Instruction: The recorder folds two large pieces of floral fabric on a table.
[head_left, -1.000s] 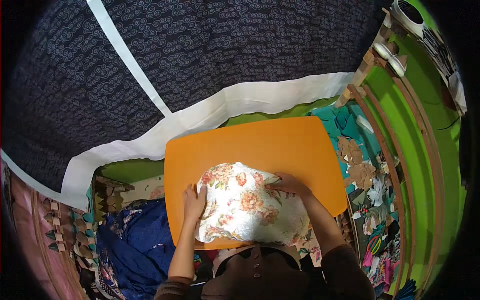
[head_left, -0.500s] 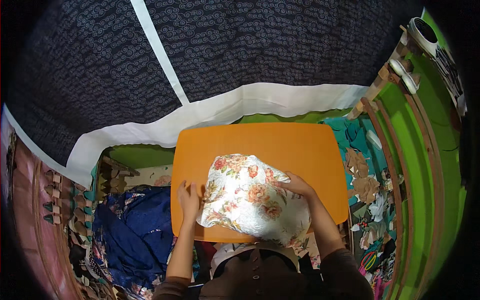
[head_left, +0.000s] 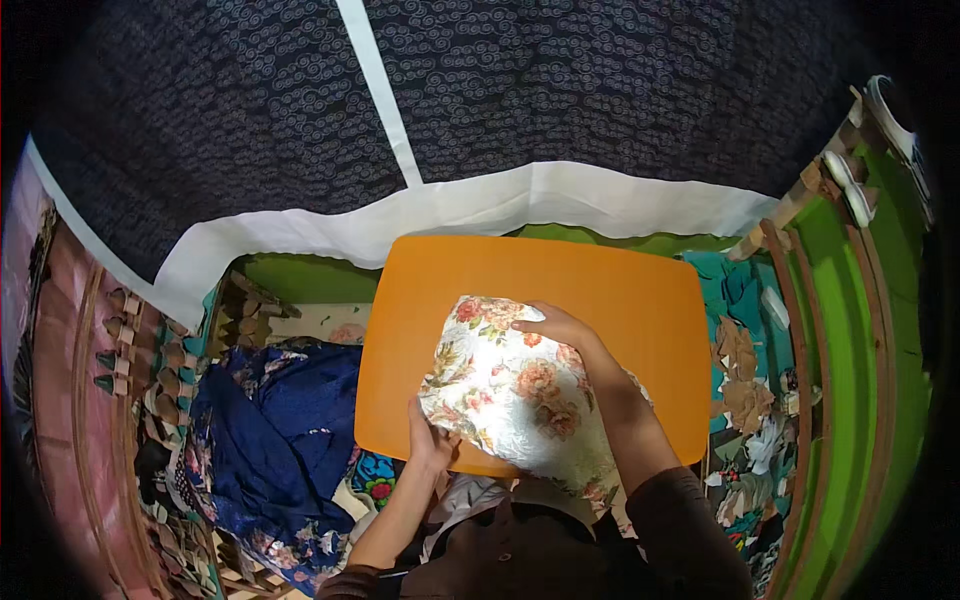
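A white cloth with orange and red flowers [head_left: 505,385] lies bunched on the orange table [head_left: 620,290], spilling over its near edge toward my lap. At the cloth's lower left edge, my left hand [head_left: 430,442] has its fingers closed around the fabric, some of them hidden beneath it. My right hand [head_left: 560,330] reaches across the cloth's right side and lies flat on its far upper corner, fingers stretched to the left. That forearm covers part of the cloth's right side. A bright patch of light falls on the middle of the fabric.
A heap of dark blue cloth [head_left: 280,430] with floral parts sits left of the table. Fabric scraps [head_left: 745,385] lie on the right, beside wooden rails [head_left: 790,330] against a green wall. A dark patterned curtain [head_left: 560,90] with a white border hangs beyond the table.
My right hand has moved up and left onto the cloth's far corner. My left hand has come down from beside the cloth and taken its lower left edge. The view has shifted slightly.
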